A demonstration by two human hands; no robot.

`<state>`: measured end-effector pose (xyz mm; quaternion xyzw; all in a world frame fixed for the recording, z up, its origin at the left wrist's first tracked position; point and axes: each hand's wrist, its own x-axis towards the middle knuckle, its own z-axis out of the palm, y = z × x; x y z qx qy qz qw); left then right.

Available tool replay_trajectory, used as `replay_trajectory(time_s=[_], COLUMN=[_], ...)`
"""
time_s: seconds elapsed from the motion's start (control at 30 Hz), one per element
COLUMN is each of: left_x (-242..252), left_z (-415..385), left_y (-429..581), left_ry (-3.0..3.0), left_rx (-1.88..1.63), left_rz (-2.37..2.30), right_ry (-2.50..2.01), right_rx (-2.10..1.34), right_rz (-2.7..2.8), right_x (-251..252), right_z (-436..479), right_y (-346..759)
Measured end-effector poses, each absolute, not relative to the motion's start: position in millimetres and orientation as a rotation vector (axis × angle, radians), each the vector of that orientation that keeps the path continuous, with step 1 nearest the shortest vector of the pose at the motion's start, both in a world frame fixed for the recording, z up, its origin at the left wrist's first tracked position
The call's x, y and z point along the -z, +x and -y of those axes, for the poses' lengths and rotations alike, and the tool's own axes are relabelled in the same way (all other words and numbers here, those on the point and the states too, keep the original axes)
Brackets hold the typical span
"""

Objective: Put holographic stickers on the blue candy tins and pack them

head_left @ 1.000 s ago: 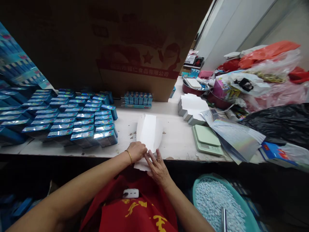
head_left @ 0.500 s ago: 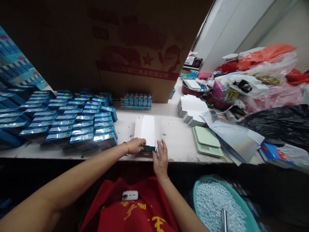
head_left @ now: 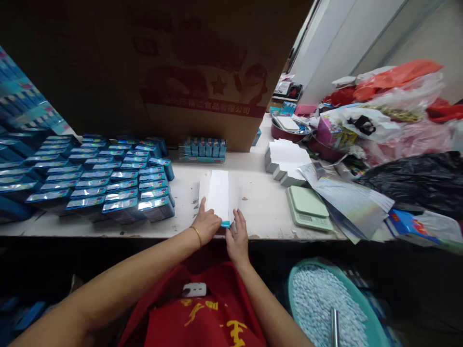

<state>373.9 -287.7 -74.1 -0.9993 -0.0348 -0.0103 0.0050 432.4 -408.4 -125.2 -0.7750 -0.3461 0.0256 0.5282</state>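
A partly folded white carton [head_left: 219, 193] lies on the table in front of me, its long side panels standing up at left and right. My left hand [head_left: 207, 225] is on its near left corner, index finger stretched along the side and the other fingers curled over the near end flap. A strip of the flap's shiny blue face [head_left: 225, 224] shows beside these fingers. My right hand [head_left: 238, 236] grips the near right corner, fingers along the right panel and thumb by the flap. The thumb of my left hand is hidden.
Rows of blue boxes [head_left: 121, 195] stand at left. Behind the carton are a filled display tray [head_left: 202, 158] and a large cardboard box [head_left: 202, 130]. A stack of flat white cartons [head_left: 287, 156] and a green scale [head_left: 309, 205] are at right. Below stands a tub [head_left: 293, 308] of pale pieces.
My left hand has moved from pinching the raised near flap to pressing over it, index finger now extended. The flap has folded down, showing bright blue. My right hand stays at the corner.
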Motion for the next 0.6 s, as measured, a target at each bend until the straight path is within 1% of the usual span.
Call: replay_trajectory(time_s=[0.1, 0.2, 0.43, 0.6], left_x=[66.8, 63.0, 67.0, 63.1], left_z=[290.3, 289.1, 283.4, 283.4], left_y=[385.9, 391.0, 388.2, 391.5], left_ry=[-3.138, -3.155, -3.198, -3.196], left_rx=[-0.143, -0.299, -0.418, -0.505], left_rz=[0.050, 0.114, 0.237, 0.252], right_ry=[-1.844, -1.868, -2.168, -2.363], right_rx=[-0.071, -0.041, 0.412, 0.483], right_rz=[0.840, 0.896, 1.307, 1.479], right_x=[126.6, 124.6, 118.1, 115.9], right_z=[408.3, 412.5, 427.4, 420.8], right_y=[431.2, 430.6, 431.9, 439.3])
